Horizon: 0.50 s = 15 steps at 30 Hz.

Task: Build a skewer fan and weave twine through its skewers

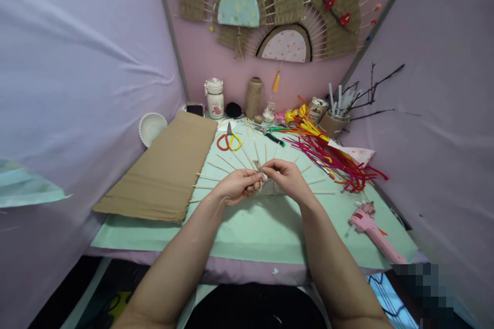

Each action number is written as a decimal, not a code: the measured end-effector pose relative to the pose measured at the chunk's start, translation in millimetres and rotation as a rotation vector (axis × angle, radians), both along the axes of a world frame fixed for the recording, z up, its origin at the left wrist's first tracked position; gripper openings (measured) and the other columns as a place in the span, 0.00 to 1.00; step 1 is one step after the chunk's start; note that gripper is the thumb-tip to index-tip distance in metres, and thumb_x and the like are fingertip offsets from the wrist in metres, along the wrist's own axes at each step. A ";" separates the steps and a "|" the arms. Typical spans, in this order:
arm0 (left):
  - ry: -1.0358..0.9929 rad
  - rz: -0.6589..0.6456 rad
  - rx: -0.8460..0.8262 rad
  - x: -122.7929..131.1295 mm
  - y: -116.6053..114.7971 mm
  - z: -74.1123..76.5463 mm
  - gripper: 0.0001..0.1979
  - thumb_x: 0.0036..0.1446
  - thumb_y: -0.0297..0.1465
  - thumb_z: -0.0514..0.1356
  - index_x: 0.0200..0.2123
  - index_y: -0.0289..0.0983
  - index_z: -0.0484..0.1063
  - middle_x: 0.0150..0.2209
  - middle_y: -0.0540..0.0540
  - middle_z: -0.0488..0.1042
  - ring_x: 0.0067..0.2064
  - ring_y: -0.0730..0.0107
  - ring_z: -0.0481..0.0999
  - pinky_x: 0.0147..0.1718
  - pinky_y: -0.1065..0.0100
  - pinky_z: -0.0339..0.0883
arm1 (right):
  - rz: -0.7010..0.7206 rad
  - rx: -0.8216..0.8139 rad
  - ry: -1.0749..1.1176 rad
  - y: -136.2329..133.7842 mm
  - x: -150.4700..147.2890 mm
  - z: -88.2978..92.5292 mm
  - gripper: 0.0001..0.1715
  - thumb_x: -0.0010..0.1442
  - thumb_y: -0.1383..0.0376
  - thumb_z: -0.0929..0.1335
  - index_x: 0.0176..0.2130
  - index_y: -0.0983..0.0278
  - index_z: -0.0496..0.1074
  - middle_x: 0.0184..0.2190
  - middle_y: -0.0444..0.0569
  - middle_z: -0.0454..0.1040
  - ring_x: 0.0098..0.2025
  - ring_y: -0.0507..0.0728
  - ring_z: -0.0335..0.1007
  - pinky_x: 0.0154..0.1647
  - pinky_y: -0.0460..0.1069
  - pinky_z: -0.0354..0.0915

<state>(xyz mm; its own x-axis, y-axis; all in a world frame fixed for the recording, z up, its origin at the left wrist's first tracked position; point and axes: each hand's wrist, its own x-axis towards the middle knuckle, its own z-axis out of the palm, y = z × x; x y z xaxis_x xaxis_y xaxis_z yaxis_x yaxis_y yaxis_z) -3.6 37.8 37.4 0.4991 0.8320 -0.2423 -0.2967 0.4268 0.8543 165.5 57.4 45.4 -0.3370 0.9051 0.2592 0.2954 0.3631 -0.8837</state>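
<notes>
**A:** Where are the hands?

**B:** Both meet over the middle of the pale mint-green table mat (262,231), where the fan of thin wooden sticks (219,167) comes together. The left hand (236,187) has its fingertips pinched narrow on the brown jute twine (258,167) at that hub. The right hand (287,177) nips the same twine from the other side, thumb against forefinger.

**A:** What could go wrong?

**B:** The sticks, I judge. They seem to lie loose like spokes, so a sideways tug on the twine could pull them out of their even spread. A slackened pinch could let the twine loosen.

**A:** Anything close enough to interfere?

**B:** The red-and-yellow-handled scissors (229,140) lie just beyond the far tips. The flat brown cardboard sheet (165,169) is near the left tips, so a nudged stick could catch on its edge. The pink glue gun (372,231) lies well apart on the right.
</notes>
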 end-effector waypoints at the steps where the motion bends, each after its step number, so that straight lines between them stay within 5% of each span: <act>1: 0.004 -0.003 0.000 0.7 -0.2 0.3 0.16 0.42 0.38 0.70 0.27 0.31 0.73 0.19 0.52 0.64 0.18 0.84 0.55 0.17 0.76 0.44 | -0.007 0.010 0.002 0.4 -0.5 -1.4 0.11 0.56 0.60 0.67 0.29 0.64 0.74 0.25 0.45 0.73 0.30 0.53 0.66 0.34 0.48 0.62; 4: -0.054 0.111 0.013 2.2 1.9 0.2 0.16 0.42 0.37 0.71 0.27 0.30 0.72 0.19 0.52 0.65 0.18 0.85 0.56 0.17 0.77 0.45 | -0.168 0.149 0.031 0.3 -3.8 -5.8 0.10 0.56 0.60 0.67 0.35 0.64 0.73 0.32 0.49 0.74 0.36 0.56 0.68 0.41 0.51 0.63; 7: -0.202 0.406 0.055 2.0 7.2 -0.3 0.16 0.43 0.36 0.70 0.28 0.31 0.70 0.20 0.54 0.65 0.19 0.86 0.56 0.18 0.79 0.46 | -0.362 0.311 0.044 -3.6 -10.2 -8.8 0.12 0.57 0.60 0.67 0.40 0.63 0.72 0.40 0.52 0.72 0.42 0.57 0.65 0.47 0.52 0.61; 10: -0.275 0.580 0.076 1.8 11.0 -1.0 0.14 0.45 0.34 0.69 0.29 0.31 0.70 0.21 0.53 0.66 0.19 0.86 0.58 0.19 0.80 0.49 | -0.285 0.227 0.060 -9.6 -19.3 -10.6 0.10 0.59 0.60 0.66 0.36 0.64 0.72 0.35 0.49 0.72 0.38 0.56 0.66 0.44 0.51 0.62; 15: -0.258 0.596 0.087 7.3 9.6 -3.7 0.13 0.46 0.34 0.68 0.30 0.31 0.71 0.21 0.53 0.67 0.19 0.86 0.59 0.19 0.80 0.51 | -0.187 0.017 0.108 -14.0 -32.2 -14.6 0.13 0.57 0.57 0.67 0.31 0.65 0.73 0.29 0.46 0.74 0.33 0.54 0.66 0.38 0.48 0.61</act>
<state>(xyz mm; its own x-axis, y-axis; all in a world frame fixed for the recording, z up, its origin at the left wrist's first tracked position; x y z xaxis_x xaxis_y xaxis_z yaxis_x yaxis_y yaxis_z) 3.6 47.4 33.7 -0.0206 0.9952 -0.0961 -0.6609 0.0586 0.7482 133.3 43.5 30.7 -0.1331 0.9444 0.3008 0.2630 0.3263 -0.9079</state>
